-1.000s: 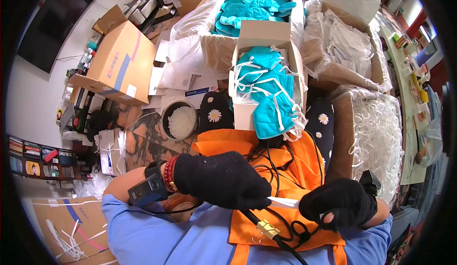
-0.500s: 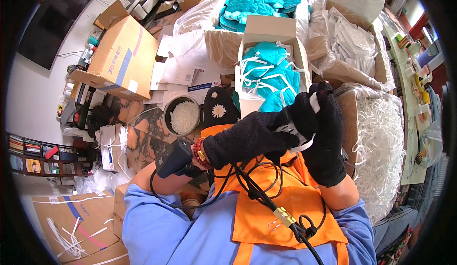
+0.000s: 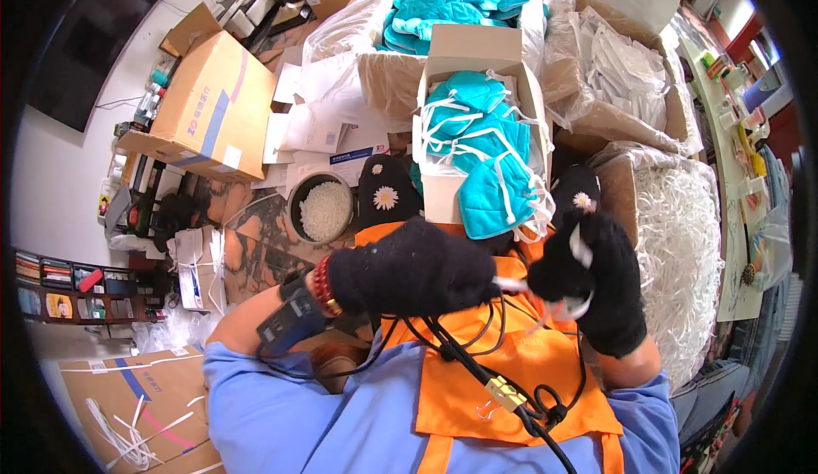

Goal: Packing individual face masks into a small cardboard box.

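Observation:
My two hands wear black knitted gloves and are held apart over my orange apron (image 3: 477,372). A white strap (image 3: 511,284) stretches between them. My left hand (image 3: 417,270) is closed round one end. The fingers of my right hand (image 3: 596,278) are closed on the strap's other part, and a white loop curls beside them. Just beyond stands a white carton (image 3: 439,199) holding teal face masks with white straps. One teal face mask (image 3: 492,193) leans over its near edge, straps hanging.
Past the carton is a plastic-lined box (image 3: 392,78) heaped with teal masks. On the right stand a box of white packets (image 3: 626,74) and a bag of white straps (image 3: 677,261). At left are a bowl of white pellets (image 3: 325,212) and a cardboard box (image 3: 204,103).
My hands have come down toward my body and drawn apart, the left one moving left. The strap now spans between them. A mask shows fully at the carton's near edge.

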Demonstrator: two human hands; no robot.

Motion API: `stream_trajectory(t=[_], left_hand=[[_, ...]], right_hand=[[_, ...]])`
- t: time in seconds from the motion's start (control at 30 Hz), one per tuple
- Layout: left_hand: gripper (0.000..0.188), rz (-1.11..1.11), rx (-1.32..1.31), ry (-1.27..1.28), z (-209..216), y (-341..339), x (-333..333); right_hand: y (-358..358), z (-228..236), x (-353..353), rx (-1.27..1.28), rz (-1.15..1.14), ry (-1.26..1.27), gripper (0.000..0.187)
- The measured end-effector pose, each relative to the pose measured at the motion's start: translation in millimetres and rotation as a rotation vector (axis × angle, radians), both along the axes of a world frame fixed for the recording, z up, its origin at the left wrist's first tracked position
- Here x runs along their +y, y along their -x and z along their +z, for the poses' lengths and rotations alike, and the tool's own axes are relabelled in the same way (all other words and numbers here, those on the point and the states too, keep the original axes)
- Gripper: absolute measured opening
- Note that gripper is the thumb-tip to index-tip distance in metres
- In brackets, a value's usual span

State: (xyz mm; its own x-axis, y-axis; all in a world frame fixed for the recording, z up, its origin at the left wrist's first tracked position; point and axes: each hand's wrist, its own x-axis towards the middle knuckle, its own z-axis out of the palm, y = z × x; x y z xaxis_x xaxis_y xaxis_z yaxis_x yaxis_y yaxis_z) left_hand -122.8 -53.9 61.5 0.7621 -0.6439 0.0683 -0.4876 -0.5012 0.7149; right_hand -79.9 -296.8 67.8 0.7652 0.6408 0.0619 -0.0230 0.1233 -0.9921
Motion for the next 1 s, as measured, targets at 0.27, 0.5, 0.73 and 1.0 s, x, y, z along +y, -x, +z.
stream_trajectory(t=[0.27,0.5,0.73,1.0], left_hand=[[0.021,-0.093,0.128,0.018,0,25,4],[0.023,0.153,0.371,0.441,-31,4,-23],[0.023,0.006,0.325,0.312,-14,15,-14],[0.021,-0.067,0.012,0.089,11,32,-2]], right_hand=[[5,-6,-37,-0.902,0.176,0.473,0.053],[1,-10,17,-0.930,-0.229,0.325,0.027],[9,20,17,0.123,-0.077,0.104,0.035],[13,48,-47,0.093,0.288,0.282,0.046]])
